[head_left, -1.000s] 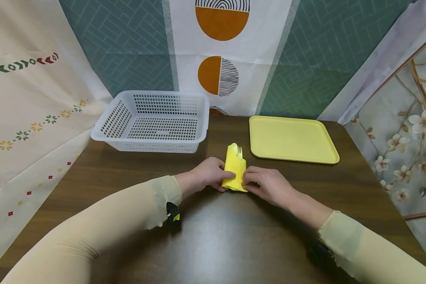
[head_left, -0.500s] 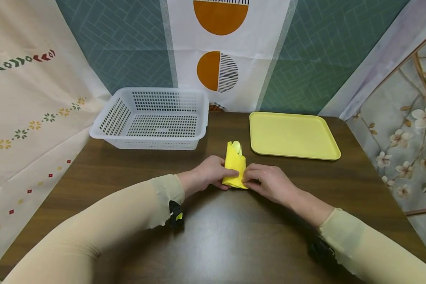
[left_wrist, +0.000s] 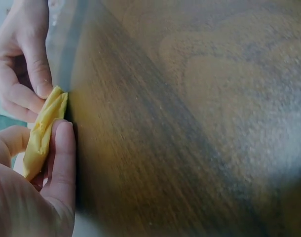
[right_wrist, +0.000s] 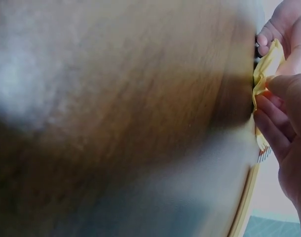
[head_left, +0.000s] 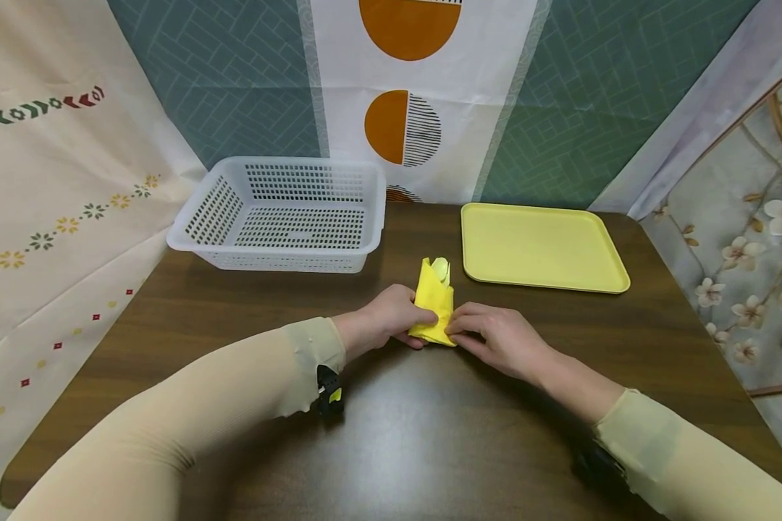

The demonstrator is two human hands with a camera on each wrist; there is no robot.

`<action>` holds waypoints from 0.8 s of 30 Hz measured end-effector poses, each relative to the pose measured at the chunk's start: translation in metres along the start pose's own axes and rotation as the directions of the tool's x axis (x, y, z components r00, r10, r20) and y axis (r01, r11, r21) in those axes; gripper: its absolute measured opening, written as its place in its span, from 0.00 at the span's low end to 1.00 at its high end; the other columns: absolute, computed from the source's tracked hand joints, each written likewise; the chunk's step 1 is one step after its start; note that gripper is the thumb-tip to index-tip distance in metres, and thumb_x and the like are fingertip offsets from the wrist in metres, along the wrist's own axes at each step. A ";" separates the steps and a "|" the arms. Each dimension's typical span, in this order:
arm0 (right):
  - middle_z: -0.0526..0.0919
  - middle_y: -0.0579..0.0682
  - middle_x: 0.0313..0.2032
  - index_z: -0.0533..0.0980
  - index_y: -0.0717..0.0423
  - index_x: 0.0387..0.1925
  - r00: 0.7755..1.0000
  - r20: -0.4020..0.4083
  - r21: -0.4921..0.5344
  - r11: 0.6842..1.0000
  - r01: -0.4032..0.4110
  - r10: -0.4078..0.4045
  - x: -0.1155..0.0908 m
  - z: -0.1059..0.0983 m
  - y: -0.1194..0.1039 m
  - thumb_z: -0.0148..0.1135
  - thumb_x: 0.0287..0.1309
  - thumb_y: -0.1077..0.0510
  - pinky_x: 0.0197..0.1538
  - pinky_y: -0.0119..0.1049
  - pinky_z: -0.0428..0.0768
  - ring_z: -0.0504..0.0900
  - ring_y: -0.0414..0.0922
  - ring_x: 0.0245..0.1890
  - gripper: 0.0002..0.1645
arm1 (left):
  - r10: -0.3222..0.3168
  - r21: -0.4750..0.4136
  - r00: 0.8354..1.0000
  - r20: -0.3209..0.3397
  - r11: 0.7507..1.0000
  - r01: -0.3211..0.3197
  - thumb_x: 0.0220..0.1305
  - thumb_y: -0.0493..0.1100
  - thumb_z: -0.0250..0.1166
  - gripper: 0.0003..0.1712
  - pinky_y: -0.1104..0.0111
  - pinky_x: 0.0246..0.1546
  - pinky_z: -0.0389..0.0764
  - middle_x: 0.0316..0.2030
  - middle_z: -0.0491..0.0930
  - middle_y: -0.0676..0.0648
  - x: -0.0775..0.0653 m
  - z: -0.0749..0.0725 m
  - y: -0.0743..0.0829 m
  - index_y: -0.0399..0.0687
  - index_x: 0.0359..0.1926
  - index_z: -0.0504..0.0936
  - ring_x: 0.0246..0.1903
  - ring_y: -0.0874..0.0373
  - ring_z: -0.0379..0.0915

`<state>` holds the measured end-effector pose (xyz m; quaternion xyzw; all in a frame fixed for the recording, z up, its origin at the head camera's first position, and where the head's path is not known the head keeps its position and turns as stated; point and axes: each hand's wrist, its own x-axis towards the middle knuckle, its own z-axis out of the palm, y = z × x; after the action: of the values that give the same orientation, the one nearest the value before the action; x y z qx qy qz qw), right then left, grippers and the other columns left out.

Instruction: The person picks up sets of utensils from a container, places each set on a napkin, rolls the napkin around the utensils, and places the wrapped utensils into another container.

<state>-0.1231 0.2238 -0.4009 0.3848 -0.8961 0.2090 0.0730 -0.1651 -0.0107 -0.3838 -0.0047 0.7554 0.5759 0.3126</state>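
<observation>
A bright yellow napkin (head_left: 434,307) is wrapped around pale yellow cutlery (head_left: 440,268), whose rounded tip sticks out at the far end. My left hand (head_left: 394,313) grips the bundle from the left, thumb across its front and fingers behind. From the other side, my right hand (head_left: 495,333) pinches the napkin's lower right edge between thumb and fingers. The left wrist view shows the folded napkin (left_wrist: 42,136) between both hands, just over the table. In the right wrist view the napkin (right_wrist: 269,64) is crumpled along its edge. Most of the cutlery is hidden inside.
A white perforated plastic basket (head_left: 280,259) stands at the back left of the dark wooden table (head_left: 378,427). At the back right lies a flat yellow tray (head_left: 544,246). Patterned cloths (head_left: 261,79) hang behind and at both sides.
The napkin bundle has turned slightly between the hands, and fork tines seen one second ago no longer show. The left thumb has shifted right across its front. The camera view has moved slightly.
</observation>
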 end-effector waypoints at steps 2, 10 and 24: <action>0.88 0.42 0.48 0.92 0.50 0.46 1.000 0.002 0.003 1.000 -0.002 0.002 -0.001 -0.001 -0.001 0.82 0.63 0.61 0.50 0.43 0.89 0.88 0.40 0.44 0.11 | -0.001 0.008 1.000 -0.001 1.000 0.001 0.71 0.33 0.73 0.15 0.63 0.31 0.90 0.41 0.84 0.38 0.000 0.001 0.001 0.30 0.52 0.80 0.31 0.49 0.87; 0.88 0.41 0.50 0.92 0.49 0.49 0.998 0.032 0.021 0.998 -0.052 0.051 -0.003 -0.004 -0.005 0.81 0.66 0.60 0.54 0.43 0.88 0.87 0.40 0.47 0.11 | 0.017 0.100 1.000 -0.003 0.995 -0.016 0.71 0.36 0.72 0.14 0.61 0.33 0.91 0.42 0.84 0.39 -0.005 0.002 0.009 0.32 0.51 0.80 0.32 0.51 0.86; 0.85 0.43 0.57 0.89 0.50 0.58 0.995 0.055 0.028 0.996 -0.088 0.086 -0.006 -0.001 -0.009 0.77 0.71 0.57 0.57 0.45 0.88 0.86 0.41 0.53 0.16 | 0.022 -0.058 0.998 0.056 0.998 -0.019 0.73 0.33 0.66 0.19 0.57 0.44 0.92 0.50 0.85 0.37 0.005 -0.009 -0.003 0.29 0.61 0.77 0.41 0.49 0.87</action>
<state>-0.1123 0.2224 -0.3986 0.3519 -0.9103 0.2153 0.0340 -0.1722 -0.0174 -0.3874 0.0103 0.7295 0.6003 0.3276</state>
